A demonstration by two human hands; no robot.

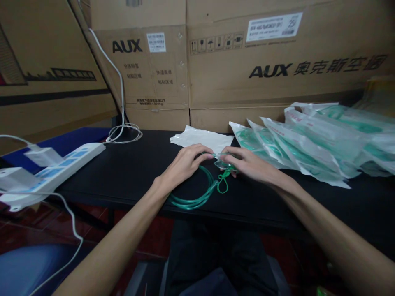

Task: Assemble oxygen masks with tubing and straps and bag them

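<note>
Both hands meet over a green tube (pixel 197 197) coiled on the black surface (pixel 129 168), just in front of an empty bag (pixel 200 137). The left hand (pixel 185 162) is curled, fingertips pinching the tube's upper end; the right hand (pixel 249 164) is partly closed, fingers pressing a small clear mask piece (pixel 224 165) at the same spot. A thin green loop (pixel 222 185) hangs off the tube just below the right hand. Right of the tube lies a fanned stack of sealed bags (pixel 308 144); far left of it sits a power strip (pixel 52 170) with plugs. The coil's near edge lies close to the surface's front rim, so a tug could drag it off, and the loose loop could snag a finger and tangle.
</note>
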